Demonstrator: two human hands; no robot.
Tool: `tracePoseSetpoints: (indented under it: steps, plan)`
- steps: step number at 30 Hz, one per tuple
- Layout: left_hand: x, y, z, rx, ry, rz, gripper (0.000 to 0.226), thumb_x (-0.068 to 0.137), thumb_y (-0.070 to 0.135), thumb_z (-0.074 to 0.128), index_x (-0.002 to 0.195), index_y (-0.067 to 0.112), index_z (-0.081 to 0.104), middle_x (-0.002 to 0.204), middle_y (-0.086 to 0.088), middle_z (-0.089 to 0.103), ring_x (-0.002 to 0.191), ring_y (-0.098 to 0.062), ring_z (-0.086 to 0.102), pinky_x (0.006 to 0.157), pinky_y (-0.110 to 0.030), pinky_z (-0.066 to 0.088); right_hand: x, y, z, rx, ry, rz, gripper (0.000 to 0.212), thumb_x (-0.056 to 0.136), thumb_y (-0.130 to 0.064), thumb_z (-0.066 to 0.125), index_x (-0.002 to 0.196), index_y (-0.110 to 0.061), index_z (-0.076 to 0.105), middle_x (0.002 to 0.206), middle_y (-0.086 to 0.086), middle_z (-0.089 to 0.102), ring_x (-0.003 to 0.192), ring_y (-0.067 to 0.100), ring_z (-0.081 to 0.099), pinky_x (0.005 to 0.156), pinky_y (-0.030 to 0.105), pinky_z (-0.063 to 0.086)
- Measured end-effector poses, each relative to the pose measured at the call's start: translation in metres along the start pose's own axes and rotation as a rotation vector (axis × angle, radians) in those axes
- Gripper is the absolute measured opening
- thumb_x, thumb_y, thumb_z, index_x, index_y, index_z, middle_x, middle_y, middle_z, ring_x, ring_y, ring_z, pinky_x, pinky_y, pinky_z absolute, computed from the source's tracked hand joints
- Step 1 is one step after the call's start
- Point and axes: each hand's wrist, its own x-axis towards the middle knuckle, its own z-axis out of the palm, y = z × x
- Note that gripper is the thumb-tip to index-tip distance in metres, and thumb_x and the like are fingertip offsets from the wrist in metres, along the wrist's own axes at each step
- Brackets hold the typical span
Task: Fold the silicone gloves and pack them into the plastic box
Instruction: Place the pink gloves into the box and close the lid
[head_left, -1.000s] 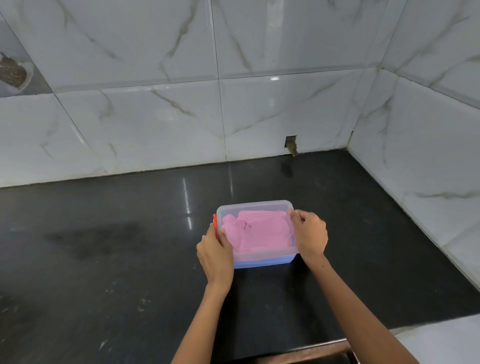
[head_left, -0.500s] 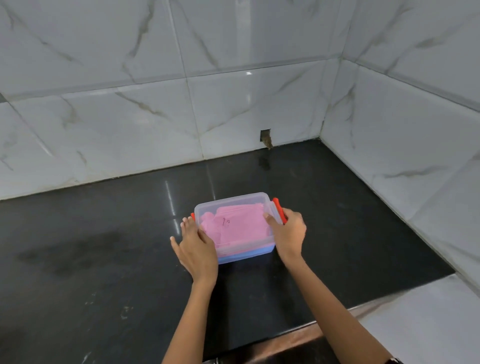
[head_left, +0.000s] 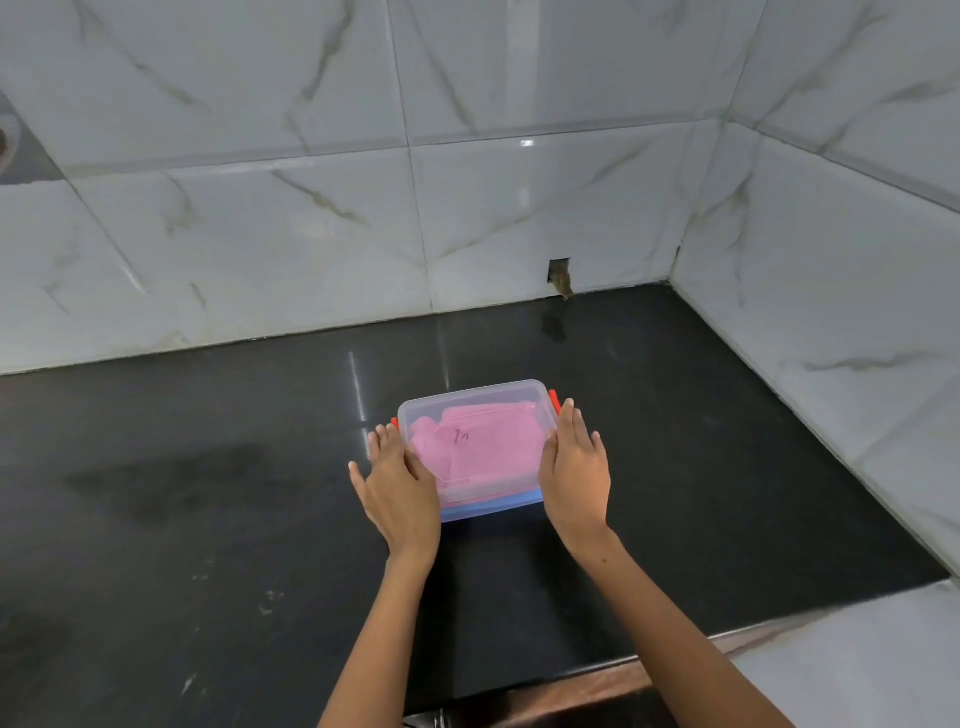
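The plastic box (head_left: 475, 397) stands on the black countertop (head_left: 208, 493) with its clear lid on and a blue base showing at the front. Folded pink silicone gloves (head_left: 483, 447) lie inside, visible through the lid. A red clip (head_left: 554, 401) sticks out at the right end, and another red clip (head_left: 395, 423) at the left end. My left hand (head_left: 400, 493) presses the box's left side, thumb on the lid, fingers spread. My right hand (head_left: 574, 473) lies flat against the right side, fingertips by the red clip.
White marble-look tiles form the back wall and the right wall (head_left: 831, 338), meeting in a corner. A small square hole (head_left: 560, 275) sits low in the back wall. The counter's front edge (head_left: 571, 675) runs below my forearms.
My fingers have straightened along both sides of the box, and the red clips now show at both ends. The box stays in place while the view shifts.
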Motion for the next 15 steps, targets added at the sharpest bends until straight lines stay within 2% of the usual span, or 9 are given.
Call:
tracePoseSetpoints:
  steps: [1, 3, 6, 9, 15]
  plan:
    - [0.004, -0.004, -0.003, 0.016, 0.006, -0.005, 0.038, 0.094, 0.002, 0.044, 0.132, 0.003, 0.051, 0.141, -0.013, 0.048, 0.137, -0.023, 0.037, 0.119, -0.046, 0.010, -0.002, -0.004, 0.004, -0.068, -0.022, -0.043, 0.051, 0.101, -0.025, 0.029, 0.147, -0.005, 0.020, 0.151, 0.009, 0.035, 0.137, 0.021, 0.036, 0.116, 0.037, 0.023]
    - [0.015, -0.016, -0.013, 0.061, 0.015, -0.009, 0.040, 0.095, 0.002, 0.044, 0.134, 0.005, 0.050, 0.143, -0.012, 0.047, 0.139, -0.022, 0.034, 0.118, -0.046, 0.010, -0.004, -0.016, 0.012, -0.180, -0.066, -0.109, 0.054, 0.101, -0.028, 0.022, 0.149, -0.006, 0.011, 0.156, 0.007, 0.022, 0.144, 0.019, 0.022, 0.117, 0.039, 0.016]
    - [0.035, -0.037, -0.028, 0.134, 0.018, -0.004, 0.041, 0.095, 0.004, 0.042, 0.135, 0.008, 0.049, 0.144, -0.010, 0.046, 0.142, -0.021, 0.030, 0.117, -0.047, 0.009, -0.008, -0.043, 0.027, -0.208, -0.080, -0.171, 0.055, 0.101, -0.032, 0.020, 0.148, -0.006, 0.008, 0.157, 0.008, 0.019, 0.145, 0.021, 0.018, 0.117, 0.041, 0.017]
    - [0.056, -0.058, -0.043, 0.183, 0.020, -0.010, 0.042, 0.095, 0.005, 0.040, 0.136, 0.012, 0.049, 0.146, -0.007, 0.044, 0.143, -0.019, 0.027, 0.117, -0.047, 0.009, -0.011, -0.070, 0.043, -0.153, -0.118, -0.210, 0.059, 0.100, -0.038, 0.019, 0.149, -0.007, 0.008, 0.158, 0.008, 0.014, 0.146, 0.021, 0.013, 0.118, 0.041, 0.011]
    - [0.103, -0.104, -0.079, 0.212, 0.050, -0.023, 0.043, 0.095, 0.004, 0.038, 0.136, 0.013, 0.049, 0.146, -0.006, 0.044, 0.141, -0.018, 0.031, 0.117, -0.047, 0.015, -0.010, -0.138, 0.079, -0.100, -0.185, -0.253, 0.062, 0.099, -0.041, 0.017, 0.149, -0.005, 0.005, 0.159, 0.008, 0.010, 0.146, 0.021, 0.008, 0.118, 0.041, 0.008]
